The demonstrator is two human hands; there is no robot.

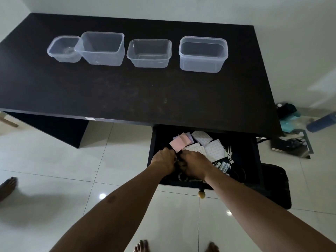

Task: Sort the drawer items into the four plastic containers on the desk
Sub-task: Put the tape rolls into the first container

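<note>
Both hands are down in the open drawer (pixel 251 160), left hand (pixel 163 161) and right hand (pixel 194 165) curled together over something dark; what they grip cannot be told. Pink sticky notes (pixel 177 144) lie just beyond the fingers, batteries (pixel 224 166) just right of the right hand.

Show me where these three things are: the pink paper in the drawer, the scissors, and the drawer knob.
pink paper (pixel 177 144), head view, middle of the sheet.
scissors (pixel 230 157), head view, on the pivot where the blades meet.
drawer knob (pixel 201 194), head view, centre of the round knob.

Four clear empty containers (pixel 138 51) rowed on dark desk (pixel 127 91), open drawer (pixel 251 153) holding sticky notes (pixel 179 144), batteries (pixel 224 167)
</note>
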